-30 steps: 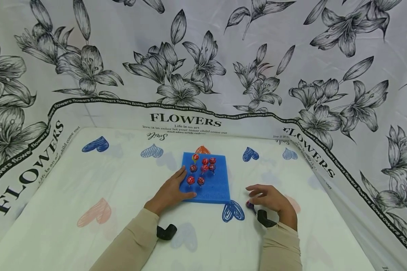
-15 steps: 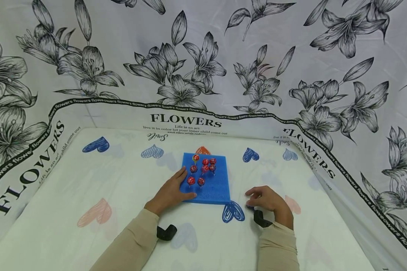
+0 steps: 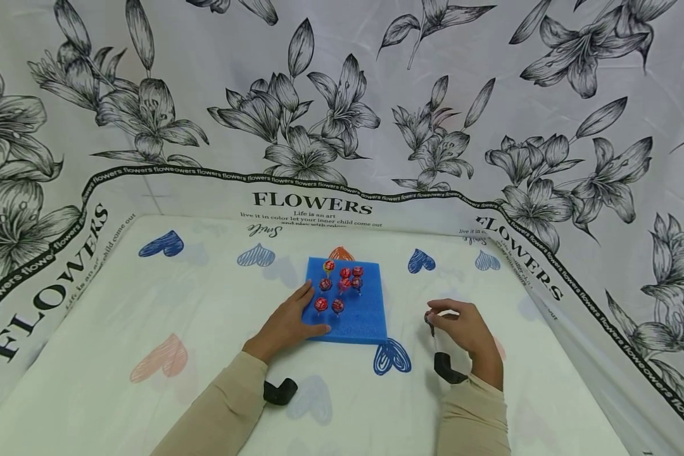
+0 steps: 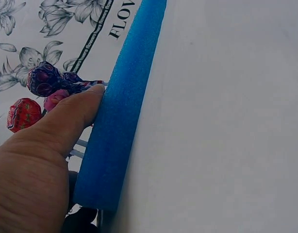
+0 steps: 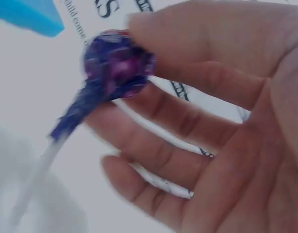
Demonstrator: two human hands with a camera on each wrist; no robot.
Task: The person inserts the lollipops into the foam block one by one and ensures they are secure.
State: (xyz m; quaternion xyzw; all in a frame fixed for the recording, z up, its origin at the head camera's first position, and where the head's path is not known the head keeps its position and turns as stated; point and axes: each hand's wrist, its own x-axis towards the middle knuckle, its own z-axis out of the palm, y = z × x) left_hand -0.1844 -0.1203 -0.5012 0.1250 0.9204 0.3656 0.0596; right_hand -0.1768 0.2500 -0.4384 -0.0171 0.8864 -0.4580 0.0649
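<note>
In the head view my right hand (image 3: 464, 329) pinches a lollipop (image 3: 429, 318) by its round head, just above the cloth. The right wrist view shows this lollipop (image 5: 115, 68) in a shiny purple wrapper, its white stick slanting down to the left. My left hand (image 3: 285, 326) rests against the left side of a flat blue foam block (image 3: 365, 326), fingers and thumb extended. Its thumb (image 4: 66, 121) presses the block's face in the left wrist view. Several wrapped lollipops, among them a red one (image 3: 320, 304), stand with their sticks in the foam.
A white cloth (image 3: 216, 392) printed with hearts covers the table. Behind and at the sides hangs a white curtain (image 3: 342, 126) with black flower drawings. A black device is worn at each wrist.
My right hand dipped over the lollipop lying on the cloth, took it by the head and lifted it, moving slightly away from me. The left hand and foam block stay put.
</note>
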